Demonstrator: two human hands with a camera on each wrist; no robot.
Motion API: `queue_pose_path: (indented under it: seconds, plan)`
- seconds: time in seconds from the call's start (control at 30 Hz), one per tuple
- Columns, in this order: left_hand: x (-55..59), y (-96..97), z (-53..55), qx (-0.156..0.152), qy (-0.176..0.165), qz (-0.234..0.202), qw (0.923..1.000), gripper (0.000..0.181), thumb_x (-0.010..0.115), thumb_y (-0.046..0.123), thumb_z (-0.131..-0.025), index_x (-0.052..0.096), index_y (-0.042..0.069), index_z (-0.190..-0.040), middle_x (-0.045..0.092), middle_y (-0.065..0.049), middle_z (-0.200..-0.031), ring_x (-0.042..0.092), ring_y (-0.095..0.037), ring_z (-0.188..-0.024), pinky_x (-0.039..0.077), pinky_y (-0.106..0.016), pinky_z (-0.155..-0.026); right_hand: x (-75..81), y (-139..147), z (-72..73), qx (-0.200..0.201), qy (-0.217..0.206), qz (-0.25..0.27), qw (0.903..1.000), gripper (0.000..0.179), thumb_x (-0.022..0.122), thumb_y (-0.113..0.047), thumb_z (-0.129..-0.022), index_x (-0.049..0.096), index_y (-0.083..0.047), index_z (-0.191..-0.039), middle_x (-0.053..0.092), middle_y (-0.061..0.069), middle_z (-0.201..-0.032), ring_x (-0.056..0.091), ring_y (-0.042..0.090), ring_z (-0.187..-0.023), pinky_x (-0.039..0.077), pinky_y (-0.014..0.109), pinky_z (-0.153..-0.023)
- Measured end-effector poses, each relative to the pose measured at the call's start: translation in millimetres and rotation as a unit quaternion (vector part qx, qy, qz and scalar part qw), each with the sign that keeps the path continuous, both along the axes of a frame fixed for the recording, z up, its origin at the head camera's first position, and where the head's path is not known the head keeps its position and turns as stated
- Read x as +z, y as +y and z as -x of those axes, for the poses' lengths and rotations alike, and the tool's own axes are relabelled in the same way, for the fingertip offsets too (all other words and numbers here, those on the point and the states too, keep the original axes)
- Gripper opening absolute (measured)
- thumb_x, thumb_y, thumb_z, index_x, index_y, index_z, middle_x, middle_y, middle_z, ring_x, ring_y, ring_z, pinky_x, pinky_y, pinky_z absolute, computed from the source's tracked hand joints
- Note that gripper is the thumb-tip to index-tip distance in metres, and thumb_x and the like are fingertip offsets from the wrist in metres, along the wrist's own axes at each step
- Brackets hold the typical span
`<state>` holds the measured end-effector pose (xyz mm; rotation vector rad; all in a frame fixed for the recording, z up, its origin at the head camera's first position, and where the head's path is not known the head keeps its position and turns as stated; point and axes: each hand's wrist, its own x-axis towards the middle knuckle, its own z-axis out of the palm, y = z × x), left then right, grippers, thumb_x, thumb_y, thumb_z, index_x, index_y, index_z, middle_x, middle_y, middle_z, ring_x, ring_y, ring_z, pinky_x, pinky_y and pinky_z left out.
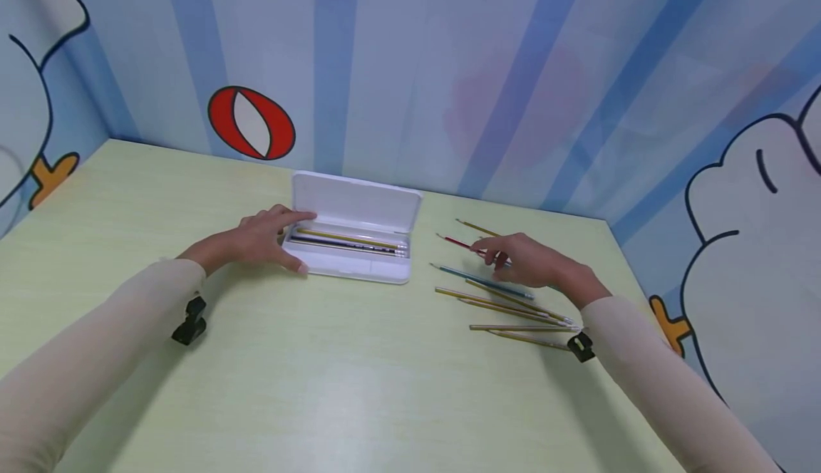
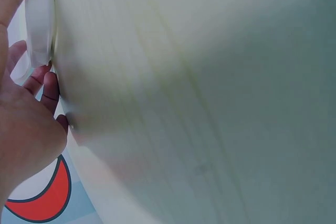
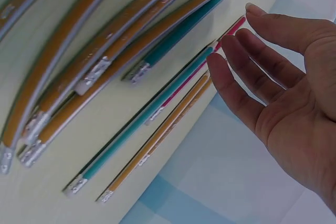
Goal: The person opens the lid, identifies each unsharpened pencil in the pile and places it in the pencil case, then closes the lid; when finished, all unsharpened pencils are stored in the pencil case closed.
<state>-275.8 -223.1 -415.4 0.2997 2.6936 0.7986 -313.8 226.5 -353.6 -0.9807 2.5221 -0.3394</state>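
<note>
A white pencil case [image 1: 355, 199] lies with its lid up, holding several pencils [image 1: 349, 237], one yellow and others dark striped. My left hand [image 1: 256, 236] rests at its left end, thumb by the front corner and straight index finger near the lid's base. In the left wrist view, that hand's other fingers bend beside the case's wall [image 2: 39, 24]. My right hand [image 1: 529, 263] hovers over the loose pencils at right, fingertips around the red pencil [image 1: 454, 242]. The right wrist view shows a gap between thumb and fingers, the red pencil [image 3: 181, 85] and a teal pencil [image 3: 142, 124] below.
Several yellow-brown pencils [image 1: 507, 305] and a blue-green pencil [image 1: 474, 276] lie spread on the pale table [image 1: 333, 380], nearer me than the right hand. Another yellow pencil [image 1: 476, 227] lies farther back. A blue striped backdrop [image 1: 398, 67] stands along the table's rear edge.
</note>
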Motion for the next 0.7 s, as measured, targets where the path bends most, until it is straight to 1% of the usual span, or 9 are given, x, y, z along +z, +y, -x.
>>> queue_pose_path:
  seconds: [0.23, 0.37, 0.5, 0.7]
  plan:
    - [-2.0, 1.1, 1.4, -0.003, 0.001, 0.001, 1.0000, 0.101, 0.083, 0.046, -0.076, 0.030, 0.019, -0.157, 0.029, -0.026, -0.153, 0.030, -0.046, -0.136, 0.024, -0.070, -0.111, -6.1, 13, -3.8, 0.019, 0.007, -0.010, 0.9997, 0.037, 0.067, -0.001, -0.092, 0.060, -0.002, -0.129, 0.068, 0.012, -0.110, 0.066, 0.025, -0.100, 0.055, 0.039, -0.086]
    - [-1.9, 1.1, 1.7, -0.004, 0.004, 0.002, 1.0000, 0.102, 0.083, 0.046, -0.076, 0.029, 0.018, -0.157, 0.028, -0.026, -0.153, 0.029, -0.047, -0.137, 0.025, -0.070, -0.111, -6.2, 18, -7.1, 0.020, -0.002, -0.013, 0.9997, 0.029, 0.068, 0.000, -0.092, 0.063, -0.003, -0.120, 0.067, 0.009, -0.104, 0.064, 0.021, -0.096, 0.054, 0.038, -0.083]
    - [-2.0, 0.8, 1.5, -0.006, 0.007, 0.003, 1.0000, 0.101, 0.083, 0.045, -0.076, 0.029, 0.018, -0.157, 0.029, -0.026, -0.153, 0.029, -0.047, -0.138, 0.025, -0.070, -0.111, -8.4, 23, -8.9, 0.021, -0.005, -0.018, 0.9996, 0.026, 0.066, 0.001, -0.092, 0.065, -0.004, -0.117, 0.067, 0.005, -0.099, 0.063, 0.016, -0.091, 0.054, 0.037, -0.081]
    - [-1.2, -0.4, 0.5, -0.008, 0.007, 0.004, 0.9999, 0.104, 0.083, 0.048, -0.075, 0.028, 0.019, -0.158, 0.028, -0.027, -0.153, 0.028, -0.047, -0.138, 0.025, -0.070, -0.110, -13.1, 23, -10.3, 0.031, 0.015, -0.021, 0.9992, 0.025, 0.070, -0.002, -0.090, 0.070, -0.004, -0.115, 0.069, 0.002, -0.093, 0.062, 0.011, -0.084, 0.054, 0.035, -0.077]
